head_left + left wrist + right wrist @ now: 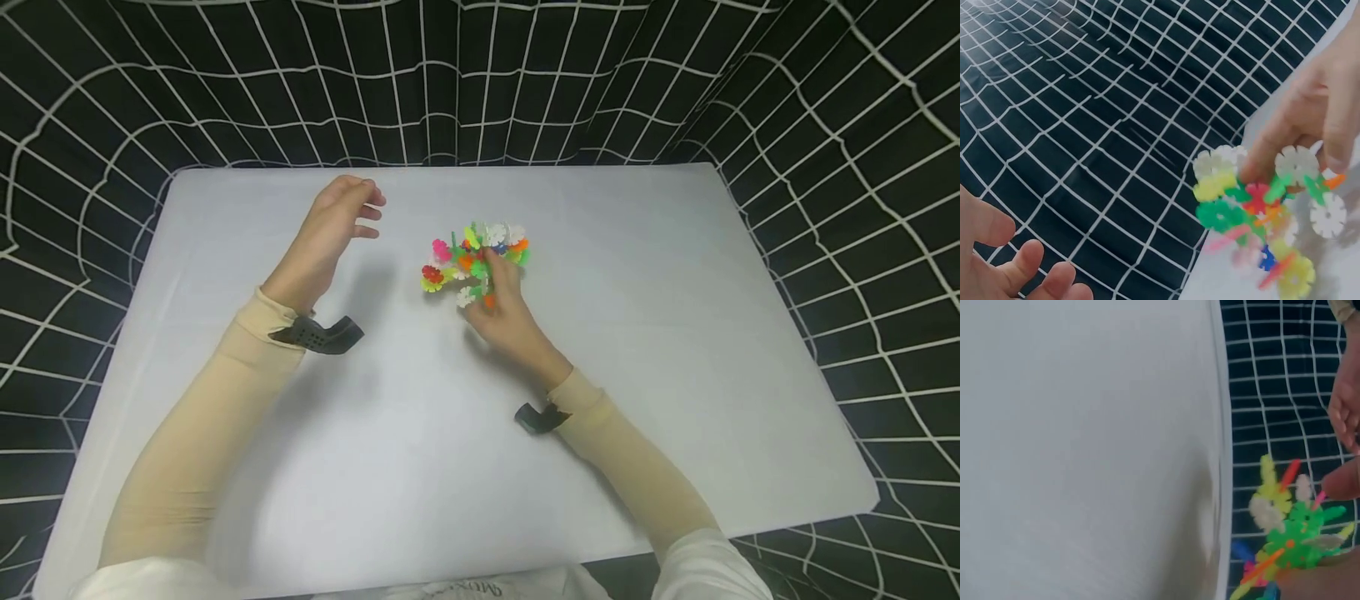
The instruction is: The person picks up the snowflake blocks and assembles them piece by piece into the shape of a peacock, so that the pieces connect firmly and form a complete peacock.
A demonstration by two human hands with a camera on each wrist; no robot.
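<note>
Several notched plastic flower discs in white, green, yellow, red, orange, pink and blue are joined into one cluster of interlocking snowflake discs (477, 268). My right hand (513, 321) grips this cluster from its near right side, thumb and fingers around some of the discs. To the left, my left hand (330, 229) is raised with loosely bent fingers and holds nothing; a gap separates it from the cluster. In the left wrist view the cluster (1260, 212) hangs below the right hand's fingers. The right wrist view shows the discs (1294, 531) between thumb and finger.
A white table (390, 467) lies under both hands. Black netting with a white grid (525, 83) rises behind it and along both sides. Each wrist carries a dark strap-like camera mount (318, 335) over a beige sleeve (202, 425).
</note>
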